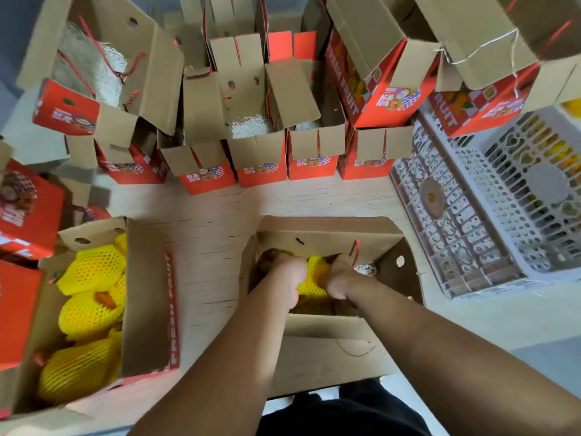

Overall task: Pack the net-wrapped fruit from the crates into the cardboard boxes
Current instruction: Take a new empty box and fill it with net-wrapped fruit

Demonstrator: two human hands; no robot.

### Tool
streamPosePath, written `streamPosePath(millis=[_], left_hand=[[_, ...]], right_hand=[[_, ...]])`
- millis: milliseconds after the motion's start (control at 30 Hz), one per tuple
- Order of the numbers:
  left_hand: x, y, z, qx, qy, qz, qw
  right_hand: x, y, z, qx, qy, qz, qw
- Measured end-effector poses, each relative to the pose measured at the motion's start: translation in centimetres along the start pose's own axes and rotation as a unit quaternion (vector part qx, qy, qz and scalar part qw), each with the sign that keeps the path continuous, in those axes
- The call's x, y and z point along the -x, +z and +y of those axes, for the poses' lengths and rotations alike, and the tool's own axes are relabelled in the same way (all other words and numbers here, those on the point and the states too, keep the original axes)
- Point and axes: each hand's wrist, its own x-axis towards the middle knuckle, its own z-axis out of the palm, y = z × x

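Head view: both my hands — left hand, right hand — grip a netted fruit in the near box; left box is full, back boxes unfilled.

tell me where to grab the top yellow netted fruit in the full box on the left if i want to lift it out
Judging by its pose, take the top netted fruit across its rounded middle, coming straight down from above. The box on the left has walls on its sides, and more fruit lies below it, so only its upper face is free. Both hands, left hand and right hand, are busy now, gripping a netted fruit in the centre box.
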Motion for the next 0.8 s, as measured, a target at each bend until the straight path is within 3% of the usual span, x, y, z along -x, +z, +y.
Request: streamPosePath(millis=[100, 167, 233, 300, 400, 433, 467, 500, 567, 633, 700, 767, 800], left_hand=[[1.5, -1.4, -0.8, 0.044, 0.095, -0.024, 0.994], [2.5, -3.2, -1.9, 0.036, 0.231, -0.033, 0.972], [3.1, -5.1, -2.5, 0.027, 0.367, 0.015, 0.93], [3.6, -5.6, -2.5, -0.026, 0.458, 0.089, 0.884], [2.9, -4.6, -1.0, -0.237, 0.554, 0.222, 0.766], [2.6, -4.3, -0.4, -0.306, 0.539, 0.251, 0.743], [2.3, -4.4, 0.3, -0.347, 0.484, 0.245, 0.765], [1.9, -4.7, 1.1, -0.366, 0.406, 0.219, 0.808], [1.3, -5.4, 2.3, -0.384, 0.275, 0.142, 0.87], [1.0, -6.2, 3.2, -0.295, 0.263, 0.077, 0.916], [1.1, -6.6, 3.7, -0.071, 0.31, 0.048, 0.947], [1.4, -6.7, 3.3, 0.065, 0.328, 0.065, 0.94], [1.5, -6.6, 2.9, 0.083, 0.339, 0.08, 0.934]], right_hand=[[0.8, -1.6, 0.8, 0.047, -0.068, 0.007, 0.997], [1.6, -3.5, 2.3, 0.009, -0.125, 0.036, 0.991], [3.1, -5.6, 4.1, -0.04, -0.149, 0.088, 0.984], [4.7, -6.8, 5.3, -0.096, -0.179, 0.198, 0.959], [5.9, -7.3, 6.0, -0.107, -0.246, 0.416, 0.869], [5.8, -7.5, 6.0, -0.076, -0.222, 0.447, 0.863], [5.2, -7.9, 6.2, -0.043, -0.172, 0.436, 0.882], [4.6, -8.4, 6.3, -0.033, -0.108, 0.379, 0.918], [4.1, -9.3, 6.0, -0.138, -0.009, 0.206, 0.969], [3.9, -9.7, 5.9, -0.285, -0.004, 0.131, 0.95], [3.8, -10.0, 6.1, -0.343, -0.054, 0.152, 0.925], [3.9, -10.2, 6.7, -0.408, -0.116, 0.147, 0.893], [3.7, -10.6, 7.1, -0.46, -0.146, 0.104, 0.869]])
